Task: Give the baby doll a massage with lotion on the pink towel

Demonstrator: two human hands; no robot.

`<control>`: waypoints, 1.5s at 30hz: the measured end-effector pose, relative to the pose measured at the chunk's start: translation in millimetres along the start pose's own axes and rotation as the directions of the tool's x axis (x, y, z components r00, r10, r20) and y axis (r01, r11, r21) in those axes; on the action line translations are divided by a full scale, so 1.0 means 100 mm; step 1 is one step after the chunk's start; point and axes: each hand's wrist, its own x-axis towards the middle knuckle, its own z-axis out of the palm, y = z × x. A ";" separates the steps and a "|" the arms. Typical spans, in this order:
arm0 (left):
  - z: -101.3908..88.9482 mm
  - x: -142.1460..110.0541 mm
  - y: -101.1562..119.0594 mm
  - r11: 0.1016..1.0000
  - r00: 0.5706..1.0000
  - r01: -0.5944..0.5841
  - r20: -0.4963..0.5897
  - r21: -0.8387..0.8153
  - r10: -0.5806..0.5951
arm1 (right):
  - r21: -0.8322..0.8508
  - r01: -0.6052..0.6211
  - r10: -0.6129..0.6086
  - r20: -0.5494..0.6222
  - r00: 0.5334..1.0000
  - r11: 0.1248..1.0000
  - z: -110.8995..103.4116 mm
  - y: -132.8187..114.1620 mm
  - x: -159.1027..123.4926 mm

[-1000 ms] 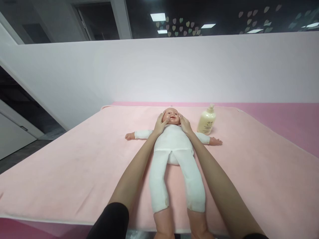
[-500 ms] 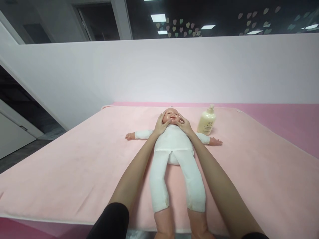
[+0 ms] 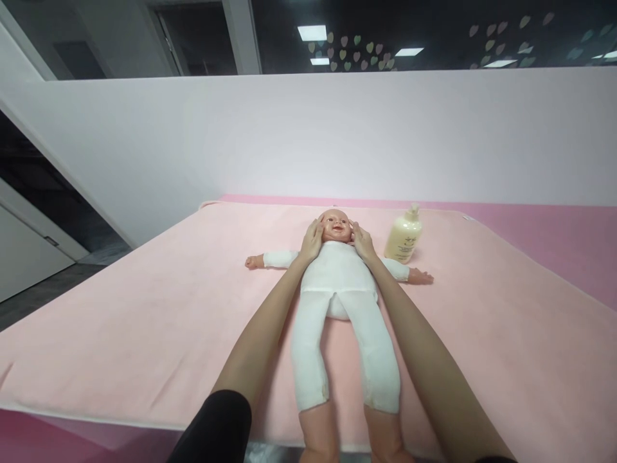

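Observation:
A baby doll (image 3: 340, 273) with a white cloth body lies on its back, its head away from me and its arms spread wide. My left hand (image 3: 312, 240) rests along the left side of the doll's head (image 3: 336, 220), fingers stretched out and pointing up. Against the other side of the head lies my right hand (image 3: 362, 242), likewise with its fingers extended. The doll's face shows between both hands. Its feet run out of view at the bottom.
Beside the doll's right-hand arm stands a pale yellow pump bottle (image 3: 403, 236). A pink towel (image 3: 159, 308) covers the table, and a white wall (image 3: 337, 135) rises behind it. Dark windows are above the wall.
Both thumbs have moved off the doll's chin, outward and up to the sides of its head. The doll and the bottle stay in place; the view has shifted slightly.

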 end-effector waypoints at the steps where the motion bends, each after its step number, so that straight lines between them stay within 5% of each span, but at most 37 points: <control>1: 0.00 0.00 0.01 1.000 1.000 0.001 0.008 0.015 -0.001 | -0.002 0.010 -0.010 0.005 1.000 1.000 0.00 -0.01 -0.01; 10: 0.00 0.01 -0.07 0.998 0.999 0.017 0.037 0.059 -0.019 | 0.066 -0.073 0.069 0.054 0.996 0.995 0.00 -0.10 -0.07; 19: -0.01 0.03 -0.09 0.998 0.999 -0.041 0.025 0.037 0.040 | 0.057 0.033 -0.036 0.061 0.998 0.998 -0.01 -0.06 -0.03; 25: 0.01 0.03 -0.08 0.997 0.999 0.008 -0.041 -0.075 -0.011 | 0.074 -0.107 0.107 0.005 0.994 0.991 -0.01 -0.05 -0.02; 31: 0.00 -0.01 0.02 0.997 0.997 0.069 0.018 -0.015 -0.069 | -0.016 0.006 -0.005 0.033 0.999 1.000 0.00 -0.09 -0.07; 45: 0.01 -0.01 -0.08 0.998 0.996 0.055 0.063 0.014 -0.055 | 0.023 -0.014 0.013 0.069 0.998 1.000 -0.01 -0.14 -0.07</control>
